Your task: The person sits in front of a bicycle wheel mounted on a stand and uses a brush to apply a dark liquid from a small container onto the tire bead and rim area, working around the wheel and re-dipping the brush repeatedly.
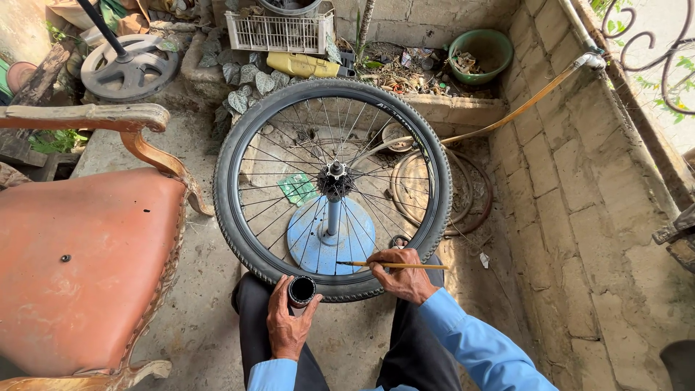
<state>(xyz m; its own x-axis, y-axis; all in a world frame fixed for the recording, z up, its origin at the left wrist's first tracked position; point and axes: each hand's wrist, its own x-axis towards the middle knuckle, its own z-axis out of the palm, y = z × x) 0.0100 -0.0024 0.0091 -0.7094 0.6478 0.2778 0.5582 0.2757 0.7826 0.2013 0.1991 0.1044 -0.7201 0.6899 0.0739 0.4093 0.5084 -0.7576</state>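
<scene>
Bicycle wheel (332,190) lying flat on a blue stand (331,235): the left hand (288,324) is closed around a small black can (301,291), contents unseen, while the right hand (402,275) pinches a thin brush (394,266) over the tyre, best worked with light, even strokes.

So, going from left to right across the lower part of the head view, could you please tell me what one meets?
Orange chair seat → left hand around a small black can → right hand holding a thin brush against the bicycle tyre → block wall.
</scene>
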